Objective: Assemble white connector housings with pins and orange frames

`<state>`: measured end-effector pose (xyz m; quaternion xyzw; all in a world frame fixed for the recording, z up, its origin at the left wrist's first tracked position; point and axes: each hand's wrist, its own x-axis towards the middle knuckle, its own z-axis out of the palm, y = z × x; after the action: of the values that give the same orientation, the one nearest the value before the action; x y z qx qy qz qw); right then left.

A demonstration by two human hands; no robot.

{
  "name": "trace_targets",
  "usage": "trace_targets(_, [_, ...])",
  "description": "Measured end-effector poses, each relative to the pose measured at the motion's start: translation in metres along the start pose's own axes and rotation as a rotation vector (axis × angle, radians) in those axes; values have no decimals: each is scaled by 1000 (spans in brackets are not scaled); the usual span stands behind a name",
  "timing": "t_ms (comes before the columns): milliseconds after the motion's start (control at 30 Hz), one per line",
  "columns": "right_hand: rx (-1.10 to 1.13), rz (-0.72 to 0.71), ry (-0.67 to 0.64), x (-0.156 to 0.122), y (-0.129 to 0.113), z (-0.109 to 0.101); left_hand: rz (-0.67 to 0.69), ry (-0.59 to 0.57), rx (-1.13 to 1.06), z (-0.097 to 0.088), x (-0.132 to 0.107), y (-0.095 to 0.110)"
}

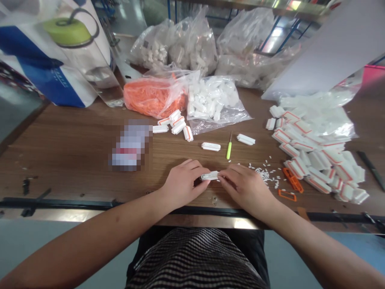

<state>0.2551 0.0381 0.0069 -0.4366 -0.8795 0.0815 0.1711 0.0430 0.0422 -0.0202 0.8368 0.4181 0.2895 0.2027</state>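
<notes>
A small white plastic connector piece [209, 176] lies between my two hands near the table's front edge. My left hand [182, 182] pinches its left end with thumb and fingers closed. My right hand [245, 186] grips its right end, fingers curled over it. Just beyond lie a green-handled pick tool [229, 150] and two loose white pieces [211, 146] [246, 139]. Tiny white pins [266, 173] are scattered right of my right hand, with orange seal rings [292, 180] beside them.
A pile of white pieces with orange seals [319, 160] sits at the right. A bag of orange rings [153, 96] and bags of white parts [213, 100] stand behind. A water bottle [81, 52] and blue-white bag [60, 80] are at back left. A blurred item [130, 146] lies left.
</notes>
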Motion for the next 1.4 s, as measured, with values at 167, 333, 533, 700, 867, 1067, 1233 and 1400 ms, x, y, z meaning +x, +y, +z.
trace_targets(167, [-9, -8, 30, -8, 3, -1, -4, 7, -5, 0, 0, 0])
trace_targets(333, [-155, -82, 14, -10, -9, 2, 11, 26, -31, 0, 0, -1])
trace_targets(533, [69, 94, 30, -11, 4, -6, 23, 17, -11, 0, 1, -3])
trace_targets(700, [-80, 627, 54, -21, 90, -37, 52, 29, 34, -1, 2, -3])
trace_targets(867, [-81, 658, -145, -20, 145, -58, 42, 25, 21, 0, 2, -4])
trace_targets(1067, [-87, 616, -261, -11, 148, -62, 18, 9, -4, -1, 3, -5])
trace_targets(1233, [-205, 609, -329, -8, 142, -65, 12, 6, -2, -1, 4, -4])
trace_targets(1400, [-234, 588, -354, -12, 143, -63, 15, 13, 10, -1, 3, -2])
